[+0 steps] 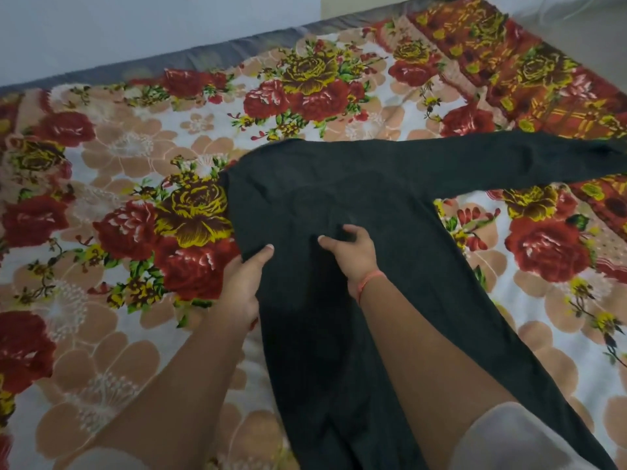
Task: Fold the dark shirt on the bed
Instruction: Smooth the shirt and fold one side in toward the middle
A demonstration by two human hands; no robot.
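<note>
A bed [101, 205] covered with a floral blanket fills the view, its far edge against a pale wall [135, 22]. A second, red and yellow patterned cloth [529, 62] lies across the far right corner.

The dark shirt [339, 184] lies flat near the middle of the bed. Its body runs lengthwise from the near edge away from the person, with the top end farthest off. One long sleeve [509, 157] stretches sideways from the top toward the bed's right edge, well beyond both hands. No matching sleeve shows on the left side.

The left hand [242, 283] grips the shirt's left edge, thumb on top and fingers hidden beneath the cloth. The right hand [353, 249], wearing a thin orange wristband [368, 281], rests on the middle of the body, its bent fingers appearing to pinch up a little fabric. The right hand is the nearer to the outstretched sleeve, which probably needs folding inward next.
</note>
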